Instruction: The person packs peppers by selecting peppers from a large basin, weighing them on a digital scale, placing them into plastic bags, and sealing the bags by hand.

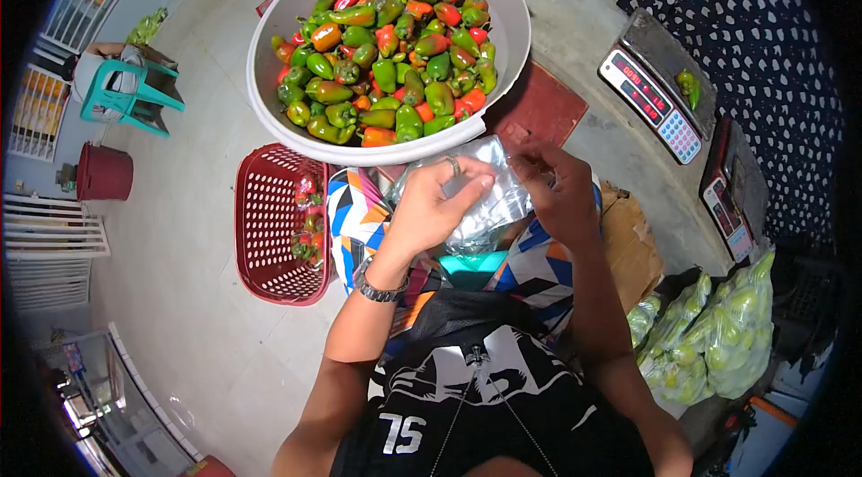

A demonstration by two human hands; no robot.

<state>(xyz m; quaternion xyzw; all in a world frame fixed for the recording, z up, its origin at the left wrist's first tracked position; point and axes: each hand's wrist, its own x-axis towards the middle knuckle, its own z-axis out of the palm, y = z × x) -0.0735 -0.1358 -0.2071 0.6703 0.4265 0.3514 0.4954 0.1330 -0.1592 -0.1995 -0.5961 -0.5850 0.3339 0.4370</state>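
My left hand (437, 206), with a ring and a metal watch, is closed on clear plastic bags (489, 198) above my lap, its thumb lying over them. My right hand (558, 191) pinches at the right side of the same plastic; its fingertips are partly in shadow. Just beyond my hands stands a large round pale tub (260, 82), holding many green, red and orange peppers (386, 73). To the left of my knees is a dark red slotted basket (260, 230) with several packed peppers (310, 230) inside it.
At the right, two digital scales (651, 104) stand on a ledge, the far one bearing a green pepper (689, 89). Filled clear bags of pale green produce (732, 342) sit at the lower right. A teal chair (135, 95) and a maroon bucket (105, 172) stand far left.
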